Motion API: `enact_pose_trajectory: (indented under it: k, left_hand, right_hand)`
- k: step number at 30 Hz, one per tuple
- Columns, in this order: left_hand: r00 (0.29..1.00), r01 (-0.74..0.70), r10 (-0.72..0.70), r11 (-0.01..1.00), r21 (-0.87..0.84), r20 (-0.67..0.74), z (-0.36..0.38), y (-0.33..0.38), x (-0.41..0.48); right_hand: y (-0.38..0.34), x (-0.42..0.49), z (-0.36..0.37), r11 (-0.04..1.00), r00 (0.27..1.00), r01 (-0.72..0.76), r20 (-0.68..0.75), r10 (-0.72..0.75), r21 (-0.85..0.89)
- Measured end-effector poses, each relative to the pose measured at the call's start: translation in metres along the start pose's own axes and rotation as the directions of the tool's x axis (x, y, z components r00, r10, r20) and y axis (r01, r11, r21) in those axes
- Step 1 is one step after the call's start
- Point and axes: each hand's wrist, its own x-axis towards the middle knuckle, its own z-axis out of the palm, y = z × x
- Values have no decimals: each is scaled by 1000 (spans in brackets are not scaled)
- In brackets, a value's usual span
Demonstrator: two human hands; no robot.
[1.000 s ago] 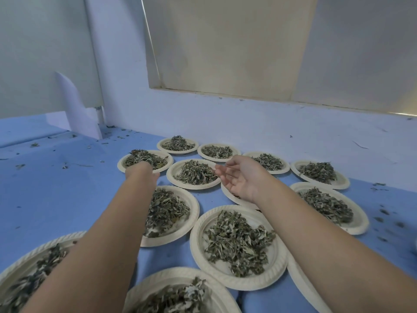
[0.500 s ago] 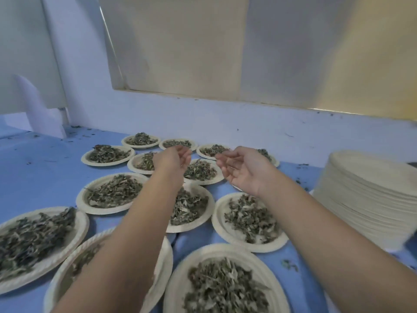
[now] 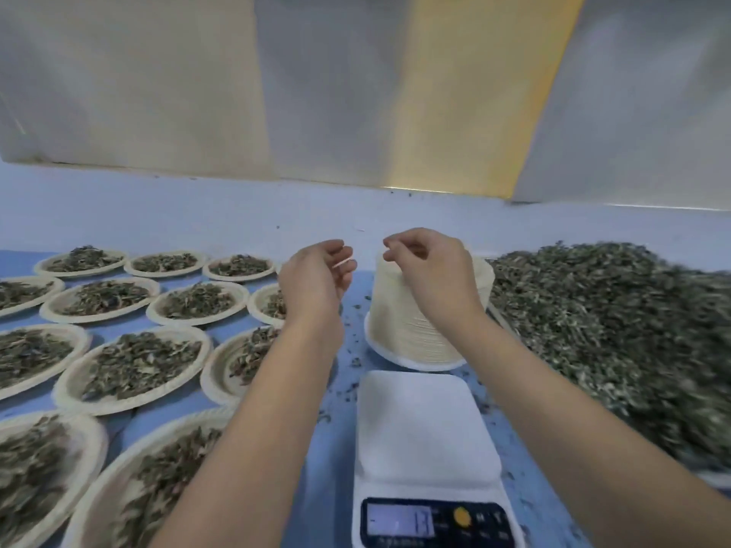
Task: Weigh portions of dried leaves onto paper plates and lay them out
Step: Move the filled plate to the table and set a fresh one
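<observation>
Your left hand (image 3: 316, 282) and right hand (image 3: 431, 270) hover at centre frame, fingers (image 3: 401, 251) loosely curled and holding nothing that I can see. The right one is just above the stack of empty plates (image 3: 411, 338). Pinch only the top plate's rim and lift it slowly so the one beneath doesn't cling. Set it flat and centred on the scale (image 3: 425, 425) at lower centre. Its display (image 3: 399, 522) is lit but too blurred to trust, so zero it with the plate on. Then draw small handfuls from the leaf pile (image 3: 617, 330) at right. The filled plates (image 3: 99, 407) crowd the bench (image 3: 336, 448) at left, so keep your forearm clear of them.
</observation>
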Motion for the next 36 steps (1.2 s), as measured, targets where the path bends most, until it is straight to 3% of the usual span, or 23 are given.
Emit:
enact_pose_trajectory:
  k: [2,4,8,13,18,36]
  left_hand:
    - [1000,5,-6,999,33,13,8,-11,-9]
    - [999,21,-21,1000,23,30,12,-21,-15]
    - [998,33,-34,999,18,46,12,-32,-22]
    - [999,38,-39,998,52,17,8,-36,-24]
    - [999,50,-51,996,69,4,7,-37,-26]
    - [993,113,-117,988,108,28,8,-43,-30]
  right_hand:
    - [11,0,-13,963,996,90,14,-90,-253]
    - [21,-1,-21,879,986,159,121,-117,-449]
    - [29,-4,-24,742,954,256,285,-90,-620]
    - [31,-1,-21,643,965,244,250,-83,-726]
    - [30,0,-21,598,964,250,252,-83,-762]
    - [36,3,-11,681,962,255,249,-110,-686]
